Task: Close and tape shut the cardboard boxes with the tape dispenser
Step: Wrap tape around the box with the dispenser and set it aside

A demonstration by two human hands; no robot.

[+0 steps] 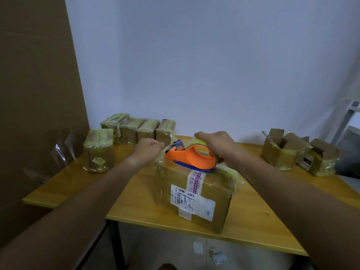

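Head view: closed cardboard box [194,193] sits at table's [78,184] near edge, white label facing up. Orange tape dispenser [191,157] rests on box's far top edge. Right hand [218,146] curled over dispenser's tape roll. Left hand [149,148] pinches tape end just beside dispenser's front. 5 taped boxes [136,129] at far-left corner; 2 open boxes [280,151] along right edge.
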